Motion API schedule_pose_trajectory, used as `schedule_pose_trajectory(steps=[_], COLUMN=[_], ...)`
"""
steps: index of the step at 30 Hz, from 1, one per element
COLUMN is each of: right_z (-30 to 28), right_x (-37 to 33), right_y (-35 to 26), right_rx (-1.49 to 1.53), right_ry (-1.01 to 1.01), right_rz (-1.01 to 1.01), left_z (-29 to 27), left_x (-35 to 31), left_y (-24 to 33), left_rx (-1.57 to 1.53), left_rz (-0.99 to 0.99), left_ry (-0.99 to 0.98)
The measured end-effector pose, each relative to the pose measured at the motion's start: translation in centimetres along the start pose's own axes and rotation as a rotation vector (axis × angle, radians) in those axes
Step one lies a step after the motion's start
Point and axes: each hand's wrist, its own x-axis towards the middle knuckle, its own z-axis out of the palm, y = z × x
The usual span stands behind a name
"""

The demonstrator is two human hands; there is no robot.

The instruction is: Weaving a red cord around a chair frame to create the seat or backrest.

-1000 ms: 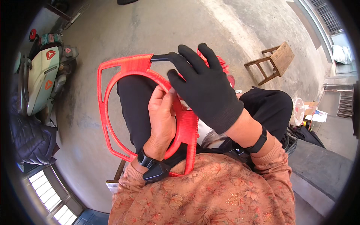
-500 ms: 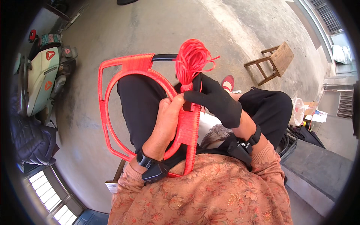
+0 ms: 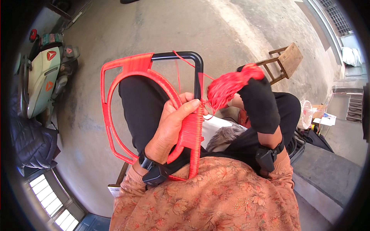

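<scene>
Frame (image 3: pixel 191 129): it is lying over your lap and left leg (image 3: pixel 135 102), its near edge reaching your floral top (image 3: pixel 200 192)
Left hand (image 3: pixel 171 119): your bare fingers are gripping the frame by its right-hand bar, the thumb pressing on the red winding just below the bare tubing
Gloved right hand (image 3: pixel 260 104): your fingers are closing around the cord bundle, though the glove and the loops are hiding part of that grip
Cord bundle (image 3: pixel 231 86): it is spreading in red loops from your gloved hand, just to the right of the frame
Bare tubing (image 3: pixel 198 71): it is showing black at the frame's far right corner, while red winding is covering most of the other bars and the inner ring (image 3: pixel 135 73)
Loose strand (image 3: pixel 185 60): it is passing over the far black bar and slanting toward the bundle, and another thin length is hanging inside that corner
Wrists: you are wearing a dark device on the left (image 3: pixel 155 173) and another on the right (image 3: pixel 266 157)
Floor (image 3: pixel 154 30): a wooden stool (image 3: pixel 291 59) is standing ahead on your right, and a pale scooter (image 3: pixel 46 75) is standing well off to your left
</scene>
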Motion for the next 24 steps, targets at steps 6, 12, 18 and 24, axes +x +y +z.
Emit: schedule_pose_trajectory(steps=[6,12,18,24], right_z=[-3.8,-9.8,-11.2,-3.9], right_x=[-1.1,-4.0,-5.8,-1.5], right_y=[0.1,-0.4,-0.8,0.3], right_rx=[0.051,0.188,0.415,0.381], right_ry=[0.133,0.26,0.165,0.019], right_rz=[0.016,0.006,0.015,0.305], left_z=[-0.3,-0.9,-0.8,-0.6], left_x=[0.0,0.0,0.0,0.0], left_y=[0.2,0.1,0.3,0.2], left_rx=[-0.04,-0.106,-0.103,-0.08], left_rz=[-0.021,-0.014,-0.009,0.013], left_ry=[-0.021,-0.038,-0.019,0.002])
